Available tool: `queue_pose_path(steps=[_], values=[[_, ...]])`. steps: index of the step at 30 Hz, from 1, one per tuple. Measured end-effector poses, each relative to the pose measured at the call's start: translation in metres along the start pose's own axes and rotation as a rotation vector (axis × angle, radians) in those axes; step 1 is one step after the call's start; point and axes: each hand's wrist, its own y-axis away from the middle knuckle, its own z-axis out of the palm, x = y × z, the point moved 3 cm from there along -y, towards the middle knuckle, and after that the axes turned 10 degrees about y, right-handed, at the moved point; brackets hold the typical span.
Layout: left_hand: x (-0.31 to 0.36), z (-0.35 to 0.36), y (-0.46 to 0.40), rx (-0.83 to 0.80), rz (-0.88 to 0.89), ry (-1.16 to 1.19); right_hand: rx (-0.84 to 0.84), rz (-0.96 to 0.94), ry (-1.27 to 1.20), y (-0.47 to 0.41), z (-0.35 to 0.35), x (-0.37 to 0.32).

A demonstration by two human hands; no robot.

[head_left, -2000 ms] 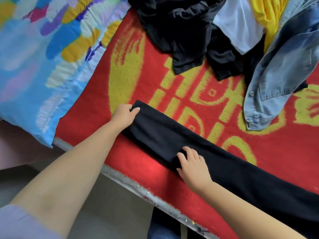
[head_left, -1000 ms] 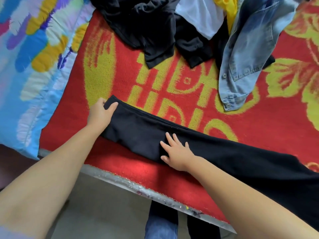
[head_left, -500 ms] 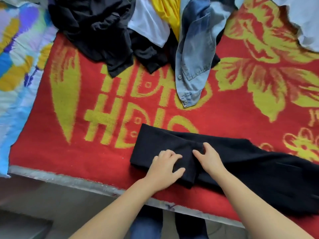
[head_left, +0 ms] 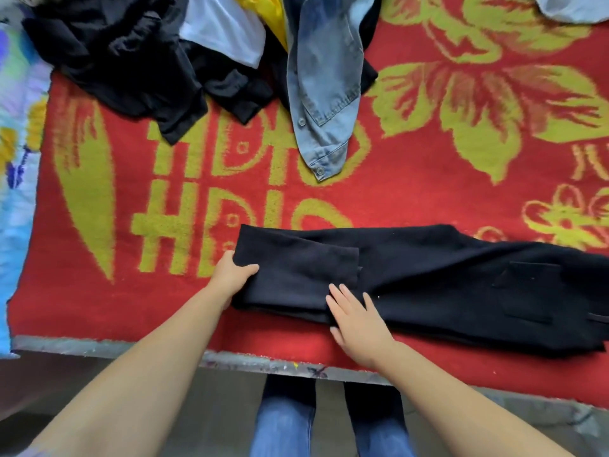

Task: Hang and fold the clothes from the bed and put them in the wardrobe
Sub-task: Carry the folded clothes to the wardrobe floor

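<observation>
Black trousers (head_left: 428, 275) lie along the near edge of the bed (head_left: 99, 291), one end folded over. The left hand (head_left: 232, 275) pinches that fold, and the right hand (head_left: 357, 319) presses flat with straight fingers. The next fold would go best with the edges lined up and the bumps smoothed out.

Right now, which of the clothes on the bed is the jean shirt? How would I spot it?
Look at the red blanket with yellow flowers, then the clothes heap at its far edge. The denim shirt hangs out of that heap toward you. It's the only faded blue piece with round buttons; its neighbours are black, white and yellow.
</observation>
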Motion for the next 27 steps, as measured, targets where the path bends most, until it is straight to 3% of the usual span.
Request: queue_pose_path(steps=[1,3,9,11,13,15,16,18,20,21,24,26,27], values=[[0.004,0.0,0.002,-0.013,-0.014,0.009,-0.134,0.0,0.036,0.002,0.007,0.005],[0.016,0.001,0.013,-0.05,-0.004,0.034,-0.235,-0.011,-0.045,-0.001,0.0,0.011],[0.078,0.046,0.102,-0.064,0.348,0.019,0.016,0.204,-1.261,0.009,-0.09,0.037],[0.088,0.084,0.14,-0.156,0.416,0.095,0.047,0.179,-1.438,0.022,-0.111,0.053],[0.091,0.125,0.173,-0.318,0.488,0.118,0.167,0.207,-1.305,0.036,-0.122,0.077],[0.089,0.16,0.192,-0.459,0.615,-0.018,0.293,0.343,-0.96,0.052,-0.118,0.113],[0.088,0.172,0.193,-0.439,0.713,-0.141,0.311,0.432,-0.849,0.059,-0.108,0.134],[0.082,0.181,0.178,-0.218,0.822,-0.307,0.318,0.61,-0.822,0.076,-0.08,0.175],[0.068,0.18,0.147,-0.016,0.686,-0.357,0.343,0.735,-0.885,0.09,-0.049,0.21],[0.059,0.18,0.132,0.011,0.579,-0.353,0.332,0.747,-0.947,0.094,-0.035,0.223],[0.036,0.194,0.098,-0.225,0.292,-0.136,0.164,0.655,-0.985,0.089,-0.004,0.238],[0.026,0.2,0.087,-0.253,0.18,-0.009,0.133,0.685,-0.847,0.082,0.006,0.234],[0.022,0.202,0.083,-0.237,0.136,0.017,0.193,0.74,-0.749,0.083,0.005,0.227]])
